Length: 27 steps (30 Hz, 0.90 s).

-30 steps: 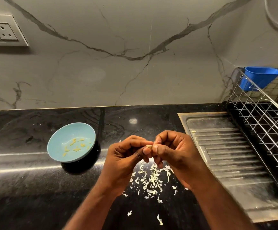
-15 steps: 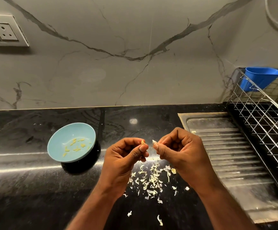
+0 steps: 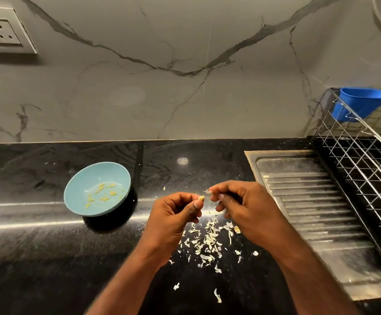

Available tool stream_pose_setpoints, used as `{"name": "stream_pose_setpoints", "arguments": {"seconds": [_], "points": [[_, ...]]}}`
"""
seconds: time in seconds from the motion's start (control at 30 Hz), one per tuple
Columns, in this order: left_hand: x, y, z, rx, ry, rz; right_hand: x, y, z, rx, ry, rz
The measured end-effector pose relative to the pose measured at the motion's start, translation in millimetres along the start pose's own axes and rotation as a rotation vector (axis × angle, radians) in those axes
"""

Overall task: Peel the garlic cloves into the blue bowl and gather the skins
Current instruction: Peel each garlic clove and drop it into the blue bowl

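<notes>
Nearest the counter's [image 3: 37, 258] front edge there's a scatter of garlic skins [image 3: 207, 242], pretty much right under the hands. The left hand [image 3: 176, 214] pinches a small garlic clove [image 3: 201, 197] at its fingertips. The right hand [image 3: 241, 205] pinches a scrap of skin [image 3: 207, 191], and the two hands are just apart. The blue bowl [image 3: 80, 185] sits off to the left with peeled cloves [image 3: 104, 194] inside. A wire dish rack [image 3: 362, 164] is at the back right corner.

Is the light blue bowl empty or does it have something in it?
Nearly empty: the blue bowl holds only a thin scatter of small yellowish garlic pieces on its bottom.
</notes>
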State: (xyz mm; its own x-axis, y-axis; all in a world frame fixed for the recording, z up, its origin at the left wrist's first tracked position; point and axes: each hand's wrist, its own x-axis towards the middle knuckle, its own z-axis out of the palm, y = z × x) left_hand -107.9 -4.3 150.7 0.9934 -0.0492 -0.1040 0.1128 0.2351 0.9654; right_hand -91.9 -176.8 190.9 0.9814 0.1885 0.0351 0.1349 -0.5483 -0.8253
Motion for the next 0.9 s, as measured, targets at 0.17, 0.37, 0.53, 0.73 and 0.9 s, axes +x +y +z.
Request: {"name": "stream_pose_setpoints", "arguments": {"seconds": [0.17,0.37,0.53,0.73,0.9], "points": [[-2.0,3.5,-1.1,0.194,-0.023,0.064,-0.4,-2.4,4.2,0.227,-0.062,0.034],[-5.1,11.6,-0.3,0.254,-0.061,0.110,-0.7,-3.8,10.2,0.483,-0.029,0.057],[-6.4,11.0,0.9,0.226,-0.013,0.100,-2.1,-2.2,14.4,0.599,0.035,0.083],[-6.5,12.4,1.1,0.254,0.041,0.125,-5.5,-3.6,18.7,0.577,0.060,0.057],[-7.2,13.6,3.3,0.091,0.061,0.098,-6.2,-3.8,23.2,0.710,0.063,0.085]]}}
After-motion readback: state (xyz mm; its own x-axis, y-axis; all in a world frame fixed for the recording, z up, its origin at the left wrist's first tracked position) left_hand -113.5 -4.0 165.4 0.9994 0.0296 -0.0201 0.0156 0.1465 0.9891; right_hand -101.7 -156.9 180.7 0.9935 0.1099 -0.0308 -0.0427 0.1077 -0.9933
